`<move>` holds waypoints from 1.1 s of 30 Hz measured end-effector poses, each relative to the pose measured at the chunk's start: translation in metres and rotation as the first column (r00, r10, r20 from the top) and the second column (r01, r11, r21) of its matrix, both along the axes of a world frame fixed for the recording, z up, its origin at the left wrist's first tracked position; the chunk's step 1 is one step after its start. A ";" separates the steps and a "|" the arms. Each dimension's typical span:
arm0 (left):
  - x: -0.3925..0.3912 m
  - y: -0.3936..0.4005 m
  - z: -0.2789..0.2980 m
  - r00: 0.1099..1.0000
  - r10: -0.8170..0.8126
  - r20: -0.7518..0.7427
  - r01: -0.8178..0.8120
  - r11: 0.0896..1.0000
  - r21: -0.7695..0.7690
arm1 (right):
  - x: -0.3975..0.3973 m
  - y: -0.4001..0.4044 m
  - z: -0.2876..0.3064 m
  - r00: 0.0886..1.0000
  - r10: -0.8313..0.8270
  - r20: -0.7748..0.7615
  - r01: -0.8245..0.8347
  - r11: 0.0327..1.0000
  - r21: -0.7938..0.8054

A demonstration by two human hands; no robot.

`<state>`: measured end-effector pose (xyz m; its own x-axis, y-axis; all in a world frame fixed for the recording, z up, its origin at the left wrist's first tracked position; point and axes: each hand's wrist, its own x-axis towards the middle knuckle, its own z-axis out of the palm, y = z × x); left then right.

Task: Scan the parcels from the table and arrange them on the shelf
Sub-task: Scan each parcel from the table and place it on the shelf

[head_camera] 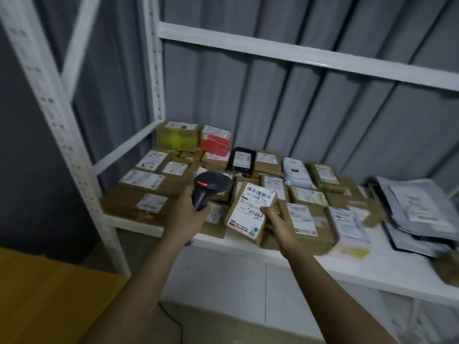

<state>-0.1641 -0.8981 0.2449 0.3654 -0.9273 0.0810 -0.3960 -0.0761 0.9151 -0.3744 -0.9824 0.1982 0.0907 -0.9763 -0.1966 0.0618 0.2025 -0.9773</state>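
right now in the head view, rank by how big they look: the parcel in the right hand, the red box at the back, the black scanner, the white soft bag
1. Parcel in the right hand, nearest the camera, which inflates it.
2. Black scanner, also near.
3. Red box and white soft bag look alike; unranked.

two bare forearms in view, left hand (185,209) and right hand (279,223) ungloved, no sleeves, watch or rings visible (upper arms out of frame).

Black scanner (210,188), brown white-labelled parcel (250,212) — white shelf (372,265).
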 end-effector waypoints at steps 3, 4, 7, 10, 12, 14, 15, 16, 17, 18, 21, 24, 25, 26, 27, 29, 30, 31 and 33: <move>-0.026 -0.029 -0.009 0.998 -0.056 0.002 0.056 0.998 0.041 | -0.029 -0.010 -0.006 0.995 -0.088 0.039 0.086 0.996 0.034; -0.035 -0.040 -0.012 0.997 -0.079 0.001 0.078 0.995 0.054 | -0.038 -0.013 -0.008 0.992 -0.114 0.059 0.112 0.993 0.044; -0.068 -0.076 -0.015 0.986 -0.167 0.004 0.167 0.984 0.062 | -0.068 -0.026 -0.007 0.969 -0.233 0.089 0.231 0.973 0.024; -0.106 -0.114 -0.017 0.962 -0.274 0.006 0.273 0.961 0.048 | -0.103 -0.041 -0.003 0.938 -0.334 0.091 0.336 0.942 -0.009; -0.132 -0.135 -0.017 0.941 -0.340 0.000 0.339 0.939 0.050 | -0.130 -0.052 -0.002 0.901 -0.417 0.116 0.420 0.908 0.003; -0.156 -0.150 -0.019 0.911 -0.411 -0.018 0.411 0.910 0.045 | -0.158 -0.060 -0.002 0.850 -0.510 0.132 0.511 0.859 0.032; -0.169 -0.156 -0.020 0.895 -0.446 -0.023 0.447 0.893 0.050 | -0.174 -0.063 -0.004 0.828 -0.548 0.121 0.547 0.836 0.047; -0.182 -0.163 -0.022 0.878 -0.477 -0.023 0.478 0.877 0.054 | -0.190 -0.066 -0.005 0.804 -0.583 0.115 0.580 0.812 0.061; -0.196 -0.168 -0.023 0.863 -0.504 -0.020 0.504 0.861 0.060 | -0.206 -0.068 -0.006 0.780 -0.615 0.118 0.610 0.789 0.075; -0.210 -0.175 -0.023 0.851 -0.525 -0.021 0.525 0.848 0.068 | -0.223 -0.071 -0.007 0.753 -0.647 0.119 0.640 0.763 0.091; -0.251 -0.194 -0.025 0.823 -0.567 -0.018 0.566 0.820 0.085 | -0.272 -0.086 -0.007 0.700 -0.703 0.125 0.691 0.712 0.126; -0.291 -0.216 -0.028 0.822 -0.569 -0.013 0.568 0.819 0.083 | -0.316 -0.118 -0.006 0.699 -0.701 0.144 0.685 0.713 0.146; -0.305 -0.224 -0.029 0.834 -0.552 -0.007 0.551 0.830 0.085 | -0.330 -0.131 -0.006 0.707 -0.693 0.141 0.676 0.721 0.152; -0.317 -0.232 -0.031 0.851 -0.525 -0.005 0.523 0.847 0.089 | -0.342 -0.146 -0.005 0.720 -0.679 0.140 0.661 0.734 0.158; -0.330 -0.240 -0.031 0.869 -0.494 -0.008 0.493 0.865 0.095 | -0.354 -0.161 -0.004 0.740 -0.658 0.141 0.639 0.753 0.158; -0.356 -0.253 -0.031 0.898 -0.439 -0.022 0.439 0.893 0.095 | -0.375 -0.190 -0.004 0.788 -0.599 0.141 0.580 0.799 0.158; -0.367 -0.260 -0.031 0.909 -0.416 -0.031 0.417 0.904 0.091 | -0.384 -0.204 -0.002 0.813 -0.567 0.133 0.547 0.821 0.160; -0.377 -0.265 -0.029 0.918 -0.395 -0.035 0.396 0.914 0.088 | -0.391 -0.218 -0.001 0.835 -0.537 0.122 0.517 0.841 0.160; -0.391 -0.274 -0.028 0.937 -0.349 -0.036 0.351 0.932 0.091 | -0.402 -0.245 0.001 0.878 -0.469 0.101 0.453 0.880 0.145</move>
<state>-0.5553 -1.1724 0.2170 0.0173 -0.9997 -0.0168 -0.3960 -0.0223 0.9180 -0.7760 -1.2278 0.1996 -0.3320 -0.8852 -0.3258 0.2990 0.2288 -0.9264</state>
